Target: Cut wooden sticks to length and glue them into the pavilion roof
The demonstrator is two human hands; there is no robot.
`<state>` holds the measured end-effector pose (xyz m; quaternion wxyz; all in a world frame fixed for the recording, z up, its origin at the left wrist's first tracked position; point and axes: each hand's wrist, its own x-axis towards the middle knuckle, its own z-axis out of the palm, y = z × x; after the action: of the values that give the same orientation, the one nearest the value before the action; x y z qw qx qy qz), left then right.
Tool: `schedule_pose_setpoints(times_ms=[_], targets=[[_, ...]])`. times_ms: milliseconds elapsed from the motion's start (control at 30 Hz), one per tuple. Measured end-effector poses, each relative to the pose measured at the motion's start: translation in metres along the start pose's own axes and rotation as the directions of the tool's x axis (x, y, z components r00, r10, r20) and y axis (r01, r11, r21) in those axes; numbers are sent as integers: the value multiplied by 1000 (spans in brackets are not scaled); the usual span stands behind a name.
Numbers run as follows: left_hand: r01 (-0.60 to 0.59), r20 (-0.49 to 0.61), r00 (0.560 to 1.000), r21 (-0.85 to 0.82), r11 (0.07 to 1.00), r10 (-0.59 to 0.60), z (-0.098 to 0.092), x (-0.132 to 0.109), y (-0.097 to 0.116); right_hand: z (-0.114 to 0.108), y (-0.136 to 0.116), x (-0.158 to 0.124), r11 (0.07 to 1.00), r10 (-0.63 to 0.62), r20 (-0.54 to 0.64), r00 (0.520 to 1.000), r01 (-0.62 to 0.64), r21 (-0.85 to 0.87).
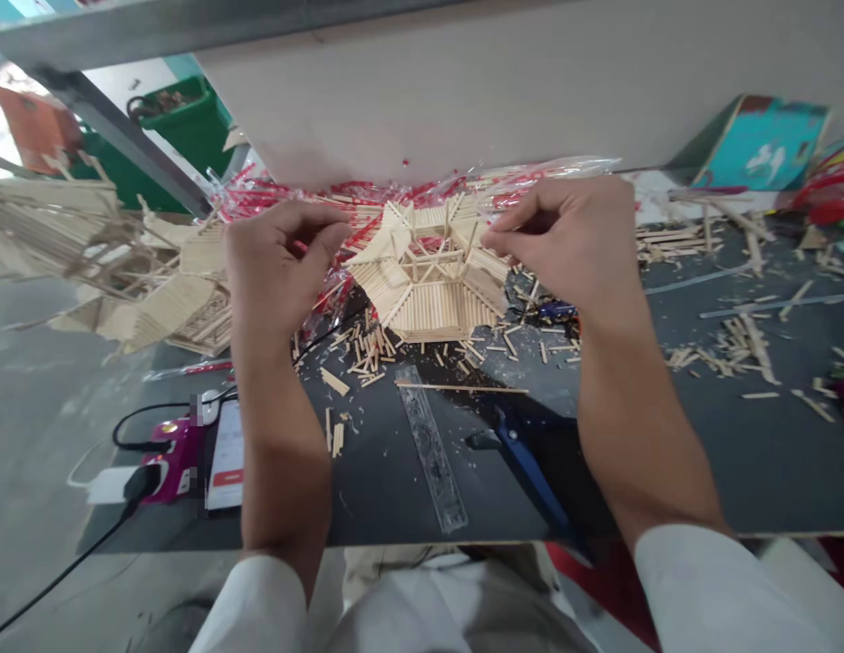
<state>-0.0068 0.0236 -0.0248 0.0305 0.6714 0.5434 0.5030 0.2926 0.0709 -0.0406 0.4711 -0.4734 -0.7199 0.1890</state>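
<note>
- Stick model (431, 304): probably light, stiff, fragile; best held by its outer rim.
- Left hand (268, 263), right hand (577, 236): curled beside it; whether gripping, I cannot tell.

One left hand (276, 263) at ten o'clock, one right hand (577, 236) at two — one stick model (431, 308) between them; one ruler (430, 444) at six, one blue-handled tool (530, 466) at five, one phone (226, 453) at eight.
</note>
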Motion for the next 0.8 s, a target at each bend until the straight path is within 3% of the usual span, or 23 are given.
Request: schedule_pose_setpoints(times_ms=[100, 300, 567, 700, 800], targets=[[62, 37, 997, -17, 998, -61, -7, 0, -7, -2, -2, 0, 1000, 19, -26, 999, -19, 9], [135, 128, 983, -38, 990, -129, -12, -3, -8, -6, -3, 2, 999, 3, 122, 992, -9, 50], [-19, 306, 952, 27, 999, 10, 2, -2, -13, 2, -15, -3, 986, -155, 215, 964, 166, -33], [-130, 301, 946, 2, 992, 123, 14, -5, -1, 24, -20, -8, 939, -301, 303, 904, 337, -74], [-210, 328, 921, -34, 977, 209, 19, -6, 8, 41, -19, -10, 925, -320, 309, 896, 365, -102]])
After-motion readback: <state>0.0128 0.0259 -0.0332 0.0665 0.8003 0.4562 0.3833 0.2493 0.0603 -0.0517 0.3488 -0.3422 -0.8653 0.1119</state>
